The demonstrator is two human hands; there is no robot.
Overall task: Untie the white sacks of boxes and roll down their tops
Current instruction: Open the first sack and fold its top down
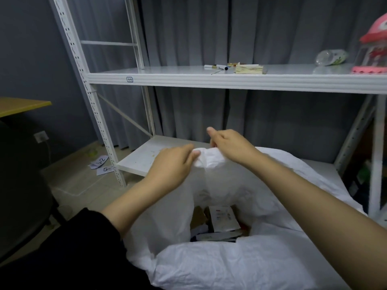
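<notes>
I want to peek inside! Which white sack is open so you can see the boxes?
The sack both hands hold by its top: boxes show through its mouth. The other sack, behind it on the low shelf, shows none.

White metal shelving unit stands behind both hands. Upper shelf, above hands: markers, small paper stack, clear plastic bottle lying on side, pink-lidded jar. Lower shelf, level with hands: white sack rests on it. Floor, left of left hand: numbered paper labels.
</notes>
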